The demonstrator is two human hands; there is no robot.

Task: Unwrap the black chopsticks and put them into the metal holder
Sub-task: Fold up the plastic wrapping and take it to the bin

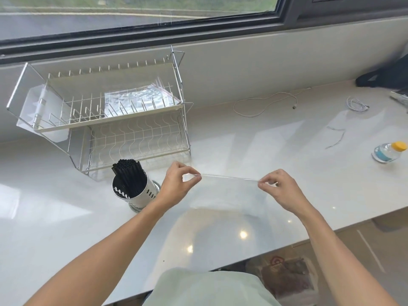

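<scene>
A round perforated metal holder (141, 196) stands on the white counter in front of the dish rack, with several black chopsticks (128, 173) upright in it. Just right of the holder, my left hand (176, 184) pinches one end of a thin clear plastic wrapper (229, 177). My right hand (280, 188) pinches the other end. The wrapper is stretched flat and level between both hands, above the counter, and looks empty. No loose chopsticks show on the counter.
A two-tier wire dish rack (106, 111) stands behind the holder. White cables (265, 104) and discarded clear wrapper strips (335, 138) lie on the counter at right, beside a yellow-capped water bottle (388, 151). A dark bag (388, 74) sits far right.
</scene>
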